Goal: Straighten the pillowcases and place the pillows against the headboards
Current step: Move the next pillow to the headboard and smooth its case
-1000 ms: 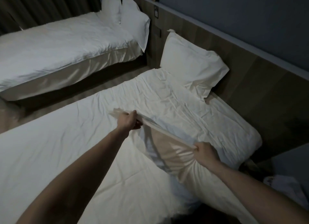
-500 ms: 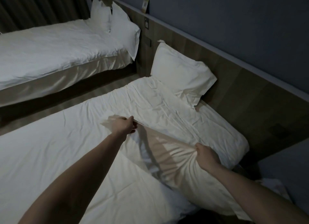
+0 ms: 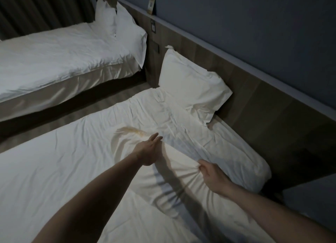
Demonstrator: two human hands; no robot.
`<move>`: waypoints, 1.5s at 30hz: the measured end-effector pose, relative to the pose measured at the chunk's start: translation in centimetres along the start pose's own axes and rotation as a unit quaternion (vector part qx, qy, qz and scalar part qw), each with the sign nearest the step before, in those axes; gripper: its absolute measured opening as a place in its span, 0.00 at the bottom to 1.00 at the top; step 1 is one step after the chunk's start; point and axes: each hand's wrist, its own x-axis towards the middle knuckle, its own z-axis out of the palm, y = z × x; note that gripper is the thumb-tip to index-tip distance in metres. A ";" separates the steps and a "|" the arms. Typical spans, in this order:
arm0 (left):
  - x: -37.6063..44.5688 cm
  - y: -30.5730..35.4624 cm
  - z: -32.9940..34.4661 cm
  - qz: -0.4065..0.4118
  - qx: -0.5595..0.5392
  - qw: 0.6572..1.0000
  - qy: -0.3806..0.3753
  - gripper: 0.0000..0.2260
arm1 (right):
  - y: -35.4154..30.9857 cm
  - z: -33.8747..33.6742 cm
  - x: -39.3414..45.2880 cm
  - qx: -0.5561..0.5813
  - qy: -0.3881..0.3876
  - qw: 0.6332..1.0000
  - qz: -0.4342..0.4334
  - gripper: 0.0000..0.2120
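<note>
A white pillow (image 3: 174,172) in its pillowcase lies flat on the near bed (image 3: 54,170), in front of me. My right hand (image 3: 211,173) pinches a bunch of the pillowcase cloth at the pillow's right side. My left hand (image 3: 149,150) is flat and open, fingers together, pressed against the pillow's left edge. A second white pillow (image 3: 190,84) leans upright against the wooden headboard (image 3: 254,101) at the near bed's head. Two more white pillows (image 3: 120,23) stand against the headboard on the far bed (image 3: 54,55).
A narrow strip of floor (image 3: 72,115) separates the two beds. Dark curtains (image 3: 36,8) hang behind the far bed. Wall switches (image 3: 154,26) and a small card (image 3: 151,5) sit on the headboard panel. Something pale lies low at the right edge (image 3: 309,202).
The pillow was lowered flat onto the bed. My left hand let go of the pillowcase edge and opened against the pillow's side. My right hand kept its grip.
</note>
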 end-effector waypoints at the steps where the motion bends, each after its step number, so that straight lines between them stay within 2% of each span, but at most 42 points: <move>1: 1.3 0.5 -0.5 -0.012 0.022 1.000 -0.007 0.29 | 0.4 -1.0 0.8 0.015 0.003 1.000 -0.007 0.15; 4: 5.0 2.6 -2.1 -0.061 0.034 0.998 0.002 0.15 | 2.3 -4.6 3.1 0.065 0.006 0.998 0.001 0.12; 8: 9.9 8.0 -3.6 -0.038 0.014 0.998 0.050 0.12 | 6.7 -10.0 4.9 0.097 0.040 0.994 0.036 0.11; 12: 14.9 14.6 -4.2 -0.005 -0.018 0.998 0.057 0.08 | 12.5 -15.2 6.1 0.058 0.098 0.989 0.090 0.13; 15: 18.9 19.6 -5.2 0.030 -0.031 0.998 0.043 0.09 | 16.6 -18.1 6.7 0.052 0.128 0.980 0.144 0.18; 17: 21.7 22.5 -5.8 0.051 -0.027 0.998 0.020 0.09 | 18.9 -19.8 7.1 0.069 0.155 0.973 0.156 0.17; 20: 26.1 26.3 -6.4 0.082 -0.014 0.997 0.006 0.13 | 22.2 -22.5 8.1 0.079 0.178 0.960 0.201 0.21; 24: 31.4 30.8 -7.1 0.105 -0.013 0.994 -0.017 0.16 | 26.0 -25.5 9.3 0.076 0.186 0.941 0.273 0.18; 29: 37.1 36.6 -6.7 0.135 -0.001 0.991 -0.017 0.14 | 30.8 -28.2 9.7 0.104 0.216 0.910 0.338 0.20; 32: 39.7 39.9 -5.2 0.141 -0.016 0.990 0.002 0.11 | 33.6 -28.3 9.1 0.072 0.218 0.899 0.372 0.14; 34: 41.2 41.9 -4.1 0.146 -0.038 0.988 0.020 0.10 | 35.4 -28.3 9.1 0.040 0.231 0.889 0.393 0.18; 36: 42.2 43.6 -3.3 0.145 -0.071 0.986 0.031 0.10 | 36.6 -28.9 9.5 0.007 0.268 0.879 0.394 0.20; 39: 43.3 45.3 -3.0 0.161 -0.144 0.975 0.052 0.10 | 37.2 -30.3 10.0 -0.057 0.302 0.871 0.383 0.18; 42: 44.3 45.8 -3.0 0.193 -0.175 0.963 0.066 0.11 | 37.5 -30.9 9.6 -0.124 0.330 0.877 0.328 0.20; 45: 44.8 45.7 -2.8 0.205 -0.175 0.960 0.070 0.14 | 37.7 -30.3 9.2 -0.121 0.354 0.873 0.312 0.21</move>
